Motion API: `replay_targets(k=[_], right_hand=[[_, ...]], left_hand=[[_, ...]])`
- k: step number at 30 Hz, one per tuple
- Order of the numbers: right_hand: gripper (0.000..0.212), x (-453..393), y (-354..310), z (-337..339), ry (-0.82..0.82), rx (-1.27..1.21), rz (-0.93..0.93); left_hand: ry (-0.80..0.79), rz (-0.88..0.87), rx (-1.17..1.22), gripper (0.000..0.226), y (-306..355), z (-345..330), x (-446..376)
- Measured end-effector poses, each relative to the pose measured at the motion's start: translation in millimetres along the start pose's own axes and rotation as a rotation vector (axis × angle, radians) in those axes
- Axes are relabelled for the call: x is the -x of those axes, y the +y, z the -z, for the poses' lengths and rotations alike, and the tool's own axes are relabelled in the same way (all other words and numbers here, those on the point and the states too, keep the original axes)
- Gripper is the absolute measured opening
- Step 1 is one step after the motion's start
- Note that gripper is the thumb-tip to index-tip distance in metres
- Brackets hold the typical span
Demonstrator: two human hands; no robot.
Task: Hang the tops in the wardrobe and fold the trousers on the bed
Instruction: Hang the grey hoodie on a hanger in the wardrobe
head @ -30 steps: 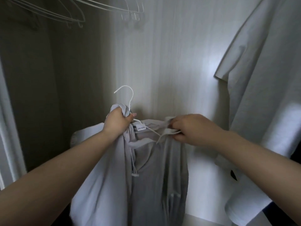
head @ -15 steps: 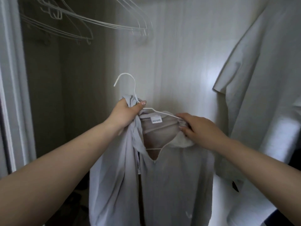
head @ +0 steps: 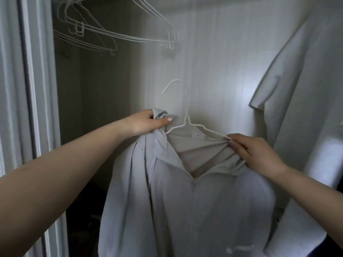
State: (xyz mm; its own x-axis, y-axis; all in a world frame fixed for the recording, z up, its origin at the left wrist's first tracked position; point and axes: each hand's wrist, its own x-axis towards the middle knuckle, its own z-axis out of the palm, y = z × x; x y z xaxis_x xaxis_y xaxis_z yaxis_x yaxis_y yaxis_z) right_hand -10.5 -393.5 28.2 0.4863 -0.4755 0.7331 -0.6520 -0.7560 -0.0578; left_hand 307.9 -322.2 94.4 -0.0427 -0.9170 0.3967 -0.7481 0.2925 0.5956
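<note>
A pale grey zip-up top [head: 204, 210] hangs in front of me inside the wardrobe, its collar spread open. A thin white wire hanger [head: 187, 123] sits in the neck opening, hook pointing up and free of any rail. My left hand [head: 148, 123] grips the bunched left shoulder of the top. My right hand [head: 254, 153] pinches the right side of the collar over the hanger's arm.
Several empty white wire hangers [head: 115, 34] hang from above at the upper left. A white T-shirt [head: 300, 108] hangs at the right, close to my right arm. The wardrobe's door frame [head: 31, 89] runs down the left edge; the back panel [head: 213, 62] is pale.
Both hands have lifted the top and hanger higher. My right hand drew the collar out to the right, so the garment spread wider on the hanger.
</note>
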Motion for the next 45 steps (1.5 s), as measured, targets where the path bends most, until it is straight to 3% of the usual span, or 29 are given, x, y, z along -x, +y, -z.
replay_targets(k=[4,6,8,11,15,20,26,30,33,35,38,43,45], right_hand=[[0.022,4,11,0,0.063,-0.084,-0.061],[0.022,7,15,0,0.088,-0.096,-0.103],[0.021,8,19,2,0.132,-0.120,-0.146],[0.021,10,22,5,0.171,-0.118,-0.166],[0.022,10,26,9,0.169,-0.041,-0.130],[0.021,13,31,13,0.151,0.081,-0.061],[0.023,7,24,12,0.174,-0.015,-0.079],[0.022,6,26,11,0.197,-0.041,-0.130],[0.022,7,29,12,0.198,-0.040,-0.159],[0.022,8,32,12,0.187,-0.024,-0.150],[0.021,10,35,14,0.174,0.026,-0.106],[0.022,11,40,13,0.111,0.179,-0.031],[0.023,7,38,8,0.124,0.140,-0.040]], left_hand=[[-0.241,0.204,-0.101,0.072,-23,7,9],[-0.271,0.189,-0.059,0.070,-35,7,13],[-0.181,0.090,-0.096,0.049,-44,5,17],[0.095,-0.098,-0.198,0.014,-58,4,17],[0.305,-0.223,-0.197,0.017,-66,5,18],[0.293,-0.194,0.106,0.024,-61,5,18],[0.277,0.132,0.082,0.026,-73,-3,12],[0.353,-0.008,0.302,0.017,-66,-17,16],[0.255,-0.103,0.013,0.024,-68,-22,17],[0.304,-0.172,-0.165,0.027,-73,-24,16],[0.383,-0.254,-0.249,0.028,-81,-26,13],[0.566,-0.138,-0.133,0.026,-88,-20,-1],[0.475,-0.058,-0.234,0.029,-93,-19,-6]])
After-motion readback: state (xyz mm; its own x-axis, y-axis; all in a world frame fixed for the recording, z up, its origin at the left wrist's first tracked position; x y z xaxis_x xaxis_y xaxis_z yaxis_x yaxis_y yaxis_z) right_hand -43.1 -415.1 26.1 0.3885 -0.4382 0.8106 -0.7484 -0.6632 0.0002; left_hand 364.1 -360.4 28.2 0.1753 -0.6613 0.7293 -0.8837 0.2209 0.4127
